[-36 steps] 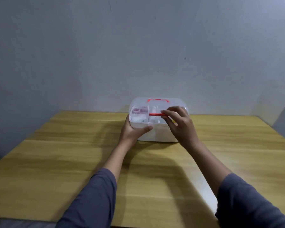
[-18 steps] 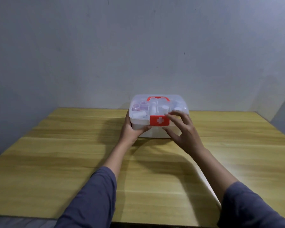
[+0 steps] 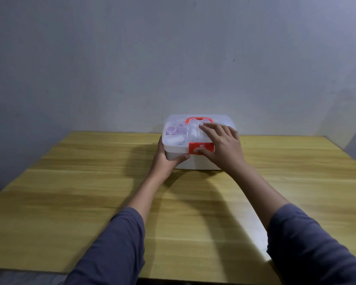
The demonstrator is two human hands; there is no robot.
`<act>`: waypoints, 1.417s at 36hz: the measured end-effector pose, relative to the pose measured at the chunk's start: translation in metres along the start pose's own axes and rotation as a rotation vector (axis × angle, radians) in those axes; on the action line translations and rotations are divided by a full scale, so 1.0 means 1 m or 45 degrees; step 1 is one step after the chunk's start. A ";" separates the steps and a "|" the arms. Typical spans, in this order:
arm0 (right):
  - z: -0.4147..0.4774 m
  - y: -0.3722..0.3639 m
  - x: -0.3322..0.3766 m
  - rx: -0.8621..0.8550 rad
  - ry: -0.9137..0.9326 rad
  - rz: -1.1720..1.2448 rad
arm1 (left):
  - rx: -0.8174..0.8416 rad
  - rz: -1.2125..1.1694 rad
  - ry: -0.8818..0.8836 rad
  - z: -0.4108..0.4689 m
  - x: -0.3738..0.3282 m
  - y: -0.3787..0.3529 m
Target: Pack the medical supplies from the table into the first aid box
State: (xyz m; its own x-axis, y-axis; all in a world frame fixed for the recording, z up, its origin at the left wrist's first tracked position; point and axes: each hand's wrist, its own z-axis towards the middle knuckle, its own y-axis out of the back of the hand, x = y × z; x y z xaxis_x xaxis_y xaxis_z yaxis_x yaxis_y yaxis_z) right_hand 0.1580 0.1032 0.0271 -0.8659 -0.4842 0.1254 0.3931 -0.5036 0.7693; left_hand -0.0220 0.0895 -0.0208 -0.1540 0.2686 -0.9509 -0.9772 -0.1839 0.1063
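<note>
The white first aid box (image 3: pixel 177 150) stands at the far middle of the table, its clear lid down. Through the lid I see purple-capped vials (image 3: pixel 176 129) and white rolls (image 3: pixel 176 139). A red handle (image 3: pixel 193 119) lies on top and a red latch with a white cross (image 3: pixel 195 148) is on the front. My left hand (image 3: pixel 165 161) grips the box's front left corner, thumb across the front. My right hand (image 3: pixel 222 146) lies flat on the lid with fingers spread, its thumb on the latch.
The wooden table (image 3: pixel 90 192) runs from the near edge to a grey wall (image 3: pixel 173 58) right behind the box. No loose supplies show on the tabletop. Both forearms in dark blue sleeves reach forward over the table.
The red latch has swung down onto the box front. My right hand moved from the latch, away, then onto the lid with the thumb on the latch. Left hand kept its hold.
</note>
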 end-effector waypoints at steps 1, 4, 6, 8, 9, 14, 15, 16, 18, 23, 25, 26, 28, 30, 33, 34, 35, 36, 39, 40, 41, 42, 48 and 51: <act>0.000 0.000 0.000 -0.003 0.005 -0.005 | 0.004 0.003 -0.001 0.000 -0.001 0.000; 0.000 0.001 -0.001 0.002 0.014 -0.003 | 0.014 0.012 -0.017 0.000 -0.003 0.000; -0.001 0.003 -0.001 0.007 0.022 0.012 | 0.026 0.006 -0.025 0.000 -0.004 0.001; -0.002 0.005 -0.001 0.022 0.016 0.040 | 0.056 0.001 -0.018 0.000 -0.004 0.004; -0.003 0.007 -0.002 0.022 -0.001 0.062 | 0.078 0.006 -0.007 0.000 -0.003 0.006; -0.011 0.013 -0.014 -0.014 -0.231 0.279 | 0.145 -0.039 0.111 0.000 0.000 0.018; -0.013 0.012 -0.016 -0.010 -0.294 0.364 | 0.139 -0.034 0.123 0.000 -0.002 0.019; -0.015 0.011 -0.018 -0.002 -0.351 0.463 | 0.133 -0.030 0.120 0.001 -0.004 0.019; -0.019 0.006 -0.020 -0.001 -0.420 0.644 | 0.141 -0.018 0.099 0.003 -0.009 0.017; -0.021 -0.005 -0.025 -0.053 -0.469 0.875 | 0.078 0.017 -0.001 0.011 -0.011 0.003; -0.017 -0.008 -0.029 -0.062 -0.487 0.908 | 0.078 0.013 0.008 0.016 -0.008 0.000; -0.015 -0.009 -0.032 -0.064 -0.494 0.917 | 0.082 0.012 0.014 0.019 -0.006 -0.001; -0.010 -0.012 -0.038 -0.064 -0.504 0.909 | 0.088 0.007 0.016 0.027 -0.004 -0.004; -0.004 -0.017 -0.043 -0.060 -0.510 0.879 | 0.086 -0.010 0.012 0.035 -0.002 -0.008; 0.008 -0.021 -0.051 -0.037 -0.539 0.856 | 0.104 -0.008 0.039 0.052 0.000 -0.013; 0.012 -0.023 -0.054 -0.026 -0.549 0.855 | 0.110 0.009 0.047 0.058 0.002 -0.015; 0.016 -0.025 -0.057 -0.016 -0.557 0.847 | 0.110 0.029 0.055 0.063 0.002 -0.017; 0.019 -0.026 -0.060 -0.010 -0.557 0.831 | 0.109 0.036 0.057 0.067 0.004 -0.018; 0.023 -0.031 -0.066 -0.005 -0.547 0.774 | 0.104 0.041 0.053 0.074 0.007 -0.021; 0.022 -0.032 -0.066 -0.010 -0.545 0.769 | 0.112 0.039 0.059 0.075 0.008 -0.020; 0.022 -0.032 -0.065 -0.003 -0.551 0.757 | 0.129 0.036 0.076 0.075 0.008 -0.019; 0.022 -0.031 -0.065 0.002 -0.551 0.747 | 0.146 0.030 0.091 0.075 0.008 -0.018; 0.021 -0.022 -0.061 0.099 -0.570 0.723 | 0.183 0.132 0.119 0.071 -0.002 -0.016; 0.026 -0.011 -0.059 0.147 -0.632 0.786 | 0.168 0.226 0.246 0.067 -0.016 -0.014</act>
State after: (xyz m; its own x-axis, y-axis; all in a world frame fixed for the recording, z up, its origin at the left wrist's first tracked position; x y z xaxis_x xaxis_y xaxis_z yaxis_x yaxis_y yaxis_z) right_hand 0.1964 0.1555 0.0273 -0.5499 -0.2628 0.7928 0.8351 -0.1581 0.5268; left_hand -0.0155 0.1508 0.0126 -0.3061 0.0562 -0.9504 -0.9499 -0.0838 0.3010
